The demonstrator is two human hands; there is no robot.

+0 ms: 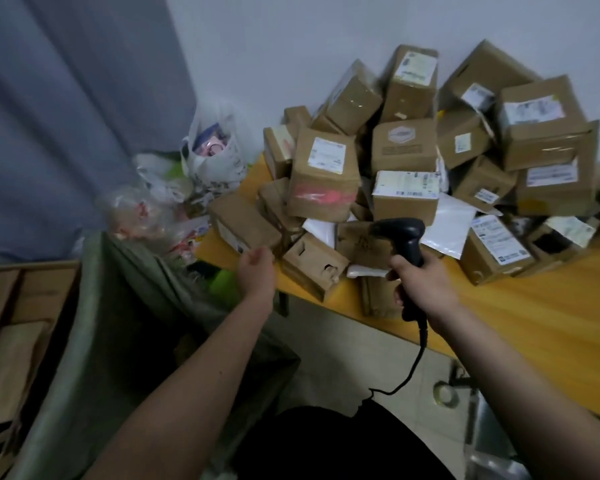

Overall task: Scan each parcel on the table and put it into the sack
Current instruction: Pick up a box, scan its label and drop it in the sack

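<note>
A heap of several brown cardboard parcels (pixel 406 161) covers the far part of the yellow table (pixel 520 306). My right hand (pixel 420 282) grips a black handheld scanner (pixel 407 244), its head pointing left over the parcels at the table's near edge. My left hand (pixel 257 268) is stretched toward a flat brown parcel (pixel 245 223) at the table's left corner, its fingers loosely curled and holding nothing. The green sack (pixel 118 306) stands open at lower left, beside the table.
White plastic bags (pixel 212 150) with goods sit beyond the table's left end, against a blue curtain (pixel 66 98). Cardboard boxes (pixel 11 341) lie at far left. The scanner's cable (pixel 413 368) hangs down in front of the table. A tape roll (pixel 445 393) lies on the floor.
</note>
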